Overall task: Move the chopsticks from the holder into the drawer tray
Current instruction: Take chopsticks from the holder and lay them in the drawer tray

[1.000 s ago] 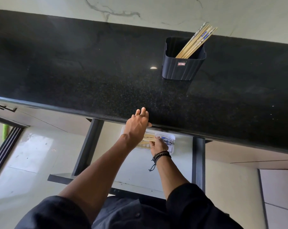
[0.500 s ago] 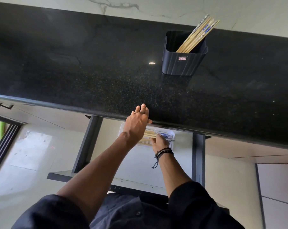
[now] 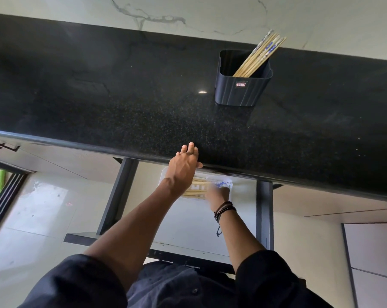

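Holder [image 3: 241,87] on counter [image 3: 121,90] — tray [image 3: 231,185] below its edge.

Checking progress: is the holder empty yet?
Not empty. A bundle of chopsticks leans in the holder on the counter; others already lie in the tray below.

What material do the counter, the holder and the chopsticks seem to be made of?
Counter: probably polished stone such as granite; black, finely speckled, with a glossy light reflection.
Holder: likely moulded plastic; dark, matte, ribbed walls, small label.
Chopsticks: apparently bamboo or wood; pale tan, with blue-and-white patterned tops.
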